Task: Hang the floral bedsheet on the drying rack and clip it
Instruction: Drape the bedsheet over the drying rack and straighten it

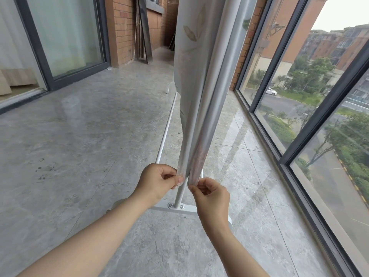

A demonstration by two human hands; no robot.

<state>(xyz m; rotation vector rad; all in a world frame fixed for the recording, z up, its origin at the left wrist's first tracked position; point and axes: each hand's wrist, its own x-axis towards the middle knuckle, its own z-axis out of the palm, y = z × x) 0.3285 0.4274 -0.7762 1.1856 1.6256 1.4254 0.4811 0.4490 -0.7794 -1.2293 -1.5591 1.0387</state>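
Observation:
The floral bedsheet, pale grey with faint leaf prints, hangs down over the white drying rack in two layers, one on each side of the rack's near upright post. My left hand pinches the bottom edge of the left layer. My right hand pinches the bottom edge of the right layer, just beside the post. Both edges are pulled taut low down, above the rack's white foot. The rack's top bar is out of view. No clip is visible.
A grey tiled balcony floor spreads to the left. Tall dark-framed windows run along the right. A sliding glass door stands at the left, and a brick wall with leaning metal frames closes the far end.

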